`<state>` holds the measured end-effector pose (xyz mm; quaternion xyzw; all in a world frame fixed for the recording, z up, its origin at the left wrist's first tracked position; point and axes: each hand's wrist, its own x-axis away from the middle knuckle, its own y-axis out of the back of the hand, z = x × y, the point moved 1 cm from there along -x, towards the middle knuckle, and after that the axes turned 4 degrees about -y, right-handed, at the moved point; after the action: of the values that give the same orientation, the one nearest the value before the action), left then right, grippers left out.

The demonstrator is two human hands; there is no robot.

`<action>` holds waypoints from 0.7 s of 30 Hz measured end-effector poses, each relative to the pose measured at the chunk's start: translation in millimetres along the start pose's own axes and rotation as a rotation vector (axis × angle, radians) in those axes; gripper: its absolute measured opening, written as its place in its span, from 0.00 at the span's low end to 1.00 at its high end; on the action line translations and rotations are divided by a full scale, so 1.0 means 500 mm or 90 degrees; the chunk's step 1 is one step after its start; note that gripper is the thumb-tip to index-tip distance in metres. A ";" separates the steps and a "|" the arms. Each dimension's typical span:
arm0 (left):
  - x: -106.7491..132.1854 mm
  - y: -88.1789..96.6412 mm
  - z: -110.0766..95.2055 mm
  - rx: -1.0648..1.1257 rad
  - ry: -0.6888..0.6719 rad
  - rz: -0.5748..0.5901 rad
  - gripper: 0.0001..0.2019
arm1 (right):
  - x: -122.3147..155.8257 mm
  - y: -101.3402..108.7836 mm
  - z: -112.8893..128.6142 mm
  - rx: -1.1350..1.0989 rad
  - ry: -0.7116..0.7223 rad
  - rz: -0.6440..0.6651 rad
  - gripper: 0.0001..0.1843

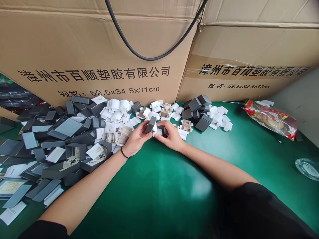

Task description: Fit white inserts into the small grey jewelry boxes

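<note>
My left hand (pixel 136 138) grips a small dark grey box (pixel 151 124), tilted upright, with its fingers wrapped round the lower part. My right hand (pixel 170 135) meets it from the right, fingers curled on a white insert (pixel 158 130) at the box's base. Both hands hover over the green table (pixel 154 186), at the near edge of a heap of white inserts (pixel 116 111). A black band sits on my left wrist.
Many grey boxes, lids and cards (pixel 62 139) pile up at the left. A smaller stack of grey boxes (pixel 198 111) and white inserts lies right of my hands. Two big cardboard cartons (pixel 99 49) stand behind. A snack bag (pixel 271 118) and a glass dish (pixel 307 167) lie at the right.
</note>
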<state>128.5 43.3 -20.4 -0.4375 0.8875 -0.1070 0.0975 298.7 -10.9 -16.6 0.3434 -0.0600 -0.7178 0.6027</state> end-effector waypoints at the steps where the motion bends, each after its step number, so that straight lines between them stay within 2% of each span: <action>1: 0.000 0.001 0.001 -0.003 -0.002 -0.002 0.28 | 0.000 -0.002 0.000 0.006 0.002 0.004 0.19; 14: -0.002 -0.001 -0.007 -0.005 0.019 -0.013 0.28 | -0.003 -0.001 0.006 0.024 0.017 0.007 0.14; 21: -0.002 0.002 -0.004 0.039 0.074 0.009 0.27 | -0.009 0.006 -0.002 0.048 0.043 0.020 0.09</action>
<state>127.8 45.1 -18.6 -0.4211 0.8910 -0.1588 0.0603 301.7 -7.3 -13.9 0.3893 -0.0721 -0.6933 0.6021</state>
